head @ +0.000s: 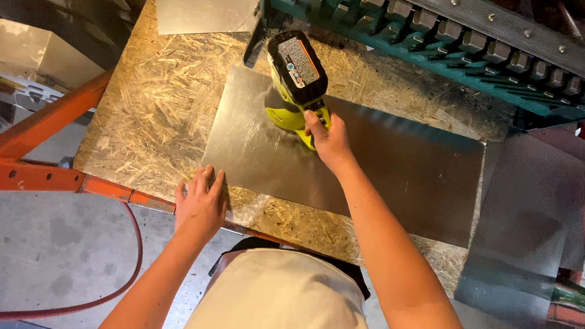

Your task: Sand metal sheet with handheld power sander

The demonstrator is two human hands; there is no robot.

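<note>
Under the right hand point(328, 138), clasped around the yellow-green power tool point(297, 81), lies the metal sheet point(376, 167); the left hand point(200, 202), fingers together, should press its near corner firmly to the worktop point(166, 92).

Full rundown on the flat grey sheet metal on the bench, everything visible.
The rectangular grey sheet metal lies flat on the chipboard benchtop, dull and faintly reflective, its surface unmarked as far as shows. The left hand presses its near left corner. The right hand holds a yellow-green cordless power tool nose-down on it, left of centre.
</note>
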